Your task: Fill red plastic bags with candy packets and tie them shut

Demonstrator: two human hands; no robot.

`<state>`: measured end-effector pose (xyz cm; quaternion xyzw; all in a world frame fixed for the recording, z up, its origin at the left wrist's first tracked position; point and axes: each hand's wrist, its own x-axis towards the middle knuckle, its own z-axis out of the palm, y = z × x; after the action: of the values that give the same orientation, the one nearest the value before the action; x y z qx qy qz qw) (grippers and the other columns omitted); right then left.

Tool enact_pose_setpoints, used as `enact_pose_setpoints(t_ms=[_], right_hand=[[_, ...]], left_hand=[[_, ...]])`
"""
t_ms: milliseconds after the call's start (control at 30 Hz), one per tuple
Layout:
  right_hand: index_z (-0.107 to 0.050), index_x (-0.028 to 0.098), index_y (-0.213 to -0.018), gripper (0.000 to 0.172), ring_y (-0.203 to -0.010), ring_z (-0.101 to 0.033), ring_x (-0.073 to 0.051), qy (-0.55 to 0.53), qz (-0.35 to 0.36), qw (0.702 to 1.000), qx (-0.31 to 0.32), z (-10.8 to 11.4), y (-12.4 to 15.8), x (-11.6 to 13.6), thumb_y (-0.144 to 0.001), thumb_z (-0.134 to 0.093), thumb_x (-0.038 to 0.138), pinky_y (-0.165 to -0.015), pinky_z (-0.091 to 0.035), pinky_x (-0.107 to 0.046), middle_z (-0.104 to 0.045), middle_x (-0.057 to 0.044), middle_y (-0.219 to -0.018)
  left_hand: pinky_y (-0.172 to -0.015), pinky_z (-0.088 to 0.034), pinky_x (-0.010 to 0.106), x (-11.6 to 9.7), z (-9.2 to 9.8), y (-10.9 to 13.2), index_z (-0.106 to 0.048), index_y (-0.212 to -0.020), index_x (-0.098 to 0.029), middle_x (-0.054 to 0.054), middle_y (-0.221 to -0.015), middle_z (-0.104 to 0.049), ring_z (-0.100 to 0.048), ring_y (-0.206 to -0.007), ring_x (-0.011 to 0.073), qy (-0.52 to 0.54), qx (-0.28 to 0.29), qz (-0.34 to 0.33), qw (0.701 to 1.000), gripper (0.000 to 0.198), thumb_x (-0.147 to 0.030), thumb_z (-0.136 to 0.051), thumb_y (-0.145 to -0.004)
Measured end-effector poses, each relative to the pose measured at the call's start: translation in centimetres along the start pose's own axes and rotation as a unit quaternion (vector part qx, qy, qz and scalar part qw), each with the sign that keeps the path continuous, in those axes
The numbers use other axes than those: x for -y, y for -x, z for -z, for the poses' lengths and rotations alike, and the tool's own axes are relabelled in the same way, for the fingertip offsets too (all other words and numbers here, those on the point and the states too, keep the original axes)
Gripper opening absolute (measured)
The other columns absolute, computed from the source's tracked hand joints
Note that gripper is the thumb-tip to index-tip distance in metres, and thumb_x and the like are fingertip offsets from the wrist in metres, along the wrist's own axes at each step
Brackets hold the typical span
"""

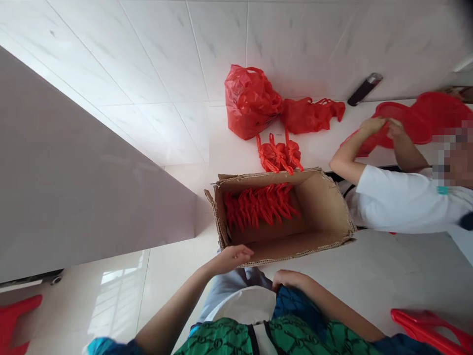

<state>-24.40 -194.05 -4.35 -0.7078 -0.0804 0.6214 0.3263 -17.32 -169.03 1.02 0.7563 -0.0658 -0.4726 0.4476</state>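
My left hand (235,258) is over the near left rim of a cardboard box (320,204), its fingers stretched toward the right and holding nothing. Lower down, by my lap, my right hand (290,279) is curled at the edge of blue patterned cloth (293,301) and looks closed on it; part of its fingers is hidden. Inside the box, small tied red plastic bags (258,204) stand packed in a row along the far left. Just beyond the far rim sit several more tied red bags (280,154).
A large full red bag (251,101) and a flatter red bag (308,114) lie near the tiled wall, beside a dark bottle (364,89). At right, a person in a white shirt (395,197) works over red baskets (404,121). A red stool (430,325) stands lower right.
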Motion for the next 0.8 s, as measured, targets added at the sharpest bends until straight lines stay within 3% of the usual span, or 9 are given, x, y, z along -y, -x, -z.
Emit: enact_pose_setpoints(t_ms=[67, 100, 200, 267, 367, 467, 567, 667, 800], right_hand=[[-0.073, 0.018, -0.097, 0.024, -0.080, -0.071, -0.020, -0.069, 0.026, 0.997, -0.011, 3.9, 0.0, -0.2, -0.086, -0.069, 0.039, -0.073, -0.056, -0.029, -0.073, -0.002, -0.084], [-0.072, 0.019, -0.104, 0.029, -0.080, -0.071, -0.019, -0.106, 0.037, 0.993, -0.035, 6.3, -0.3, -0.4, -0.087, -0.066, 0.042, -0.073, -0.056, -0.029, -0.074, -0.003, -0.086], [-0.065, 0.013, -0.118, 0.048, -0.094, -0.070, -0.019, -0.187, 0.031, 0.965, -0.184, 14.4, -2.3, -2.2, -0.097, -0.044, 0.052, -0.082, -0.056, -0.031, -0.072, -0.014, -0.108], [-0.057, 0.011, -0.128, 0.051, -0.112, -0.065, -0.023, -0.209, -0.018, 0.932, -0.295, 19.3, -4.4, -4.5, -0.097, -0.044, 0.049, -0.092, -0.052, -0.036, -0.064, -0.020, -0.125], [-0.035, 0.009, -0.148, 0.074, -0.139, -0.040, -0.034, -0.200, -0.120, 0.875, -0.424, 23.7, -8.2, -8.8, -0.088, -0.058, 0.047, -0.112, -0.033, -0.049, -0.038, -0.029, -0.149], [-0.013, 0.007, -0.156, 0.103, -0.148, -0.018, -0.040, -0.181, -0.173, 0.846, -0.470, 24.7, -12.1, -12.3, -0.081, -0.066, 0.053, -0.117, -0.017, -0.054, -0.015, -0.032, -0.158], [0.002, 0.014, -0.158, 0.118, -0.151, -0.012, -0.036, -0.157, -0.155, 0.853, -0.473, 23.8, -16.2, -13.2, -0.075, -0.068, 0.062, -0.118, -0.019, -0.048, -0.007, -0.026, -0.162], [0.010, 0.021, -0.157, 0.131, -0.151, -0.015, -0.034, -0.128, -0.123, 0.866, -0.468, 22.5, -20.3, -12.0, -0.067, -0.072, 0.069, -0.116, -0.025, -0.044, -0.009, -0.022, -0.163], [0.012, 0.018, -0.156, 0.136, -0.146, -0.021, -0.043, -0.100, -0.139, 0.861, -0.479, 21.3, -24.3, -10.3, -0.065, -0.072, 0.072, -0.111, -0.029, -0.051, -0.007, -0.029, -0.159]], left_hand=[[-0.086, -0.052, 0.028, -0.2, 0.9, -4.4, -0.064, -0.125, -0.027, 0.002, -0.117, -0.070, -0.065, -0.103, 0.0179, 0.040, -0.061, 0.034, 0.997, 0.036, -0.042, -0.055, -0.094], [-0.089, -0.051, 0.028, -0.2, 1.3, -7.0, -0.059, -0.130, -0.026, 0.004, -0.124, -0.066, -0.063, -0.108, 0.0176, 0.053, -0.106, 0.063, 0.991, 0.037, -0.040, -0.051, -0.097], [-0.096, -0.051, 0.043, 0.9, 2.3, -15.0, -0.054, -0.132, -0.018, 0.012, -0.134, -0.056, -0.058, -0.116, 0.0234, 0.068, -0.236, 0.170, 0.954, 0.040, -0.039, -0.054, -0.097], [-0.098, -0.049, 0.049, 2.3, 2.7, -19.3, -0.054, -0.131, -0.017, 0.013, -0.135, -0.054, -0.056, -0.118, 0.0263, 0.064, -0.302, 0.243, 0.920, 0.042, -0.039, -0.058, -0.095], [-0.104, -0.043, 0.054, 5.3, 3.2, -23.8, -0.047, -0.139, -0.019, 0.013, -0.142, -0.046, -0.049, -0.127, 0.0307, 0.052, -0.360, 0.322, 0.874, 0.052, -0.043, -0.058, -0.093], [-0.111, -0.032, 0.055, 8.3, 3.5, -26.7, -0.022, -0.152, -0.016, 0.021, -0.148, -0.035, -0.036, -0.137, 0.0385, 0.041, -0.373, 0.350, 0.858, 0.092, -0.062, -0.063, -0.083], [-0.112, -0.029, 0.054, 10.0, 3.2, -29.0, -0.003, -0.154, -0.015, 0.028, -0.150, -0.026, -0.028, -0.141, 0.0449, 0.034, -0.360, 0.345, 0.866, 0.127, -0.077, -0.068, -0.065], [-0.109, -0.031, 0.057, 10.2, 2.0, -31.0, 0.001, -0.154, -0.020, 0.029, -0.154, -0.016, -0.024, -0.142, 0.0484, 0.039, -0.339, 0.327, 0.881, 0.136, -0.080, -0.072, -0.056], [-0.107, -0.031, 0.057, 9.5, 0.1, -33.4, 0.000, -0.154, -0.021, 0.030, -0.156, -0.007, -0.021, -0.142, 0.0516, 0.056, -0.334, 0.319, 0.885, 0.136, -0.072, -0.079, -0.056]])
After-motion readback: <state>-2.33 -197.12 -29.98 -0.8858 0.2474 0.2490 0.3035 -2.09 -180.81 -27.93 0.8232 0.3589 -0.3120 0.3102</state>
